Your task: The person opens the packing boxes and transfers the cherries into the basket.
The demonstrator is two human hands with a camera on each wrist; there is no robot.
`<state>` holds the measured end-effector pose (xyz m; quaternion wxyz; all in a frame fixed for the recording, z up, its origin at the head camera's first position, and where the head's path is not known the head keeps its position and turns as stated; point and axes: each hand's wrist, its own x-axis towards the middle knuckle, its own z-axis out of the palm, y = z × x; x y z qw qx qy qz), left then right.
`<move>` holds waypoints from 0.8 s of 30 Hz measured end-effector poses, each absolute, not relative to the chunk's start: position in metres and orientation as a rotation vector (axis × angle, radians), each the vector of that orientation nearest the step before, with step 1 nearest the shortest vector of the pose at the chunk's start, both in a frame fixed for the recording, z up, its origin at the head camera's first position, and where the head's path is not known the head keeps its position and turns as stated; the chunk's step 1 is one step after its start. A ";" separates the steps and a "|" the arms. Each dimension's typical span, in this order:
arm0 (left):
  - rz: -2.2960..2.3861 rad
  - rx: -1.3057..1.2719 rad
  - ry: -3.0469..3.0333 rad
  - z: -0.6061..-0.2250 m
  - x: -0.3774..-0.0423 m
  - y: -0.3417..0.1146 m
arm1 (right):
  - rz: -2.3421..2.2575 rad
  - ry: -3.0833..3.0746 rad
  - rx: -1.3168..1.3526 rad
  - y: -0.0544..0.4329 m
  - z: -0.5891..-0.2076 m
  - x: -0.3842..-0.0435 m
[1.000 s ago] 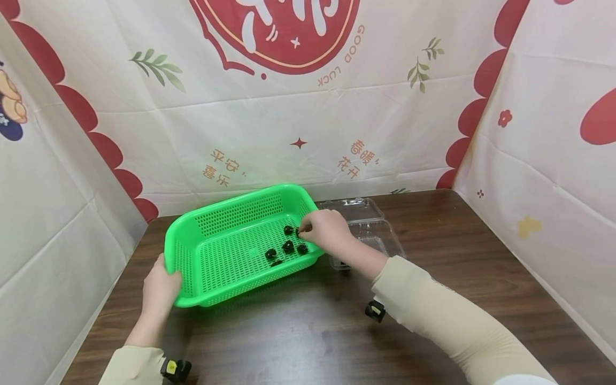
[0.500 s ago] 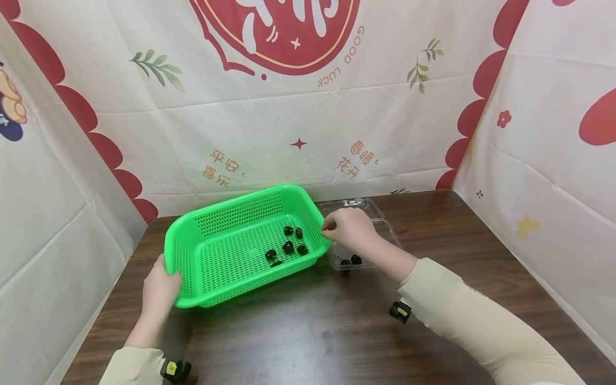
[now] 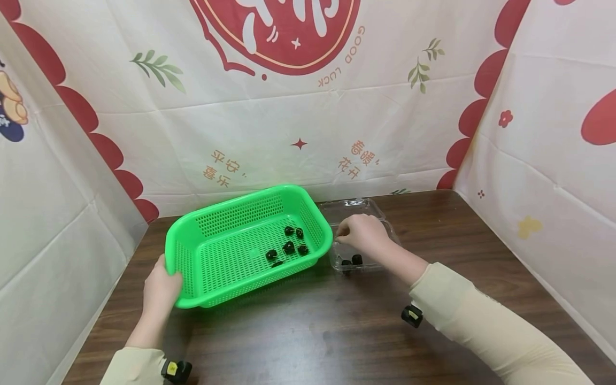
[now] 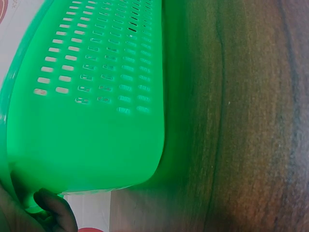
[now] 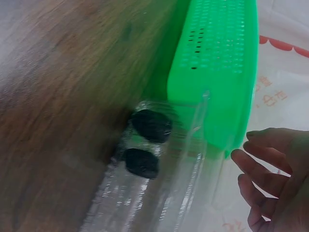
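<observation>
My left hand (image 3: 162,289) grips the left end of a green plastic basket (image 3: 231,291), thumb on the near side of its rim; in the left wrist view a finger (image 4: 57,209) shows by the basket's corner. Several small black, rounded pieces (image 3: 288,247) lie toward the right end of the perforated basket floor. My right hand (image 3: 366,235) hovers over a clear plastic clamshell box (image 3: 380,259). Its fingers are loosely bent and apart in the right wrist view, with nothing between them. Two dark pieces (image 5: 151,125) sit in the box near its front wall.
The box's clear lid (image 3: 351,209) lies folded back behind it, beside the basket's right end. A brown wood-grain table (image 3: 298,342) carries everything. Printed white cloth (image 3: 269,123) hangs at the back and both sides.
My right hand has moved right, from the pieces in the basket to over the clear box, leaving a black piece on the basket floor. The left hand and basket have stayed put.
</observation>
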<state>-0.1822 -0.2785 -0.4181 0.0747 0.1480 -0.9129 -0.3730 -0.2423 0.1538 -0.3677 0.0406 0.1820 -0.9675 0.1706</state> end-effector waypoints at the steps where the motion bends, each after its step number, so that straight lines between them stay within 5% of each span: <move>1: -1.119 0.444 -2.738 -0.419 -0.182 -0.279 | 0.520 -2.981 0.545 0.155 -0.369 -0.243; 24: -1.132 0.442 -2.733 -0.417 -0.182 -0.277 | 0.405 -3.182 0.460 0.152 -0.407 -0.259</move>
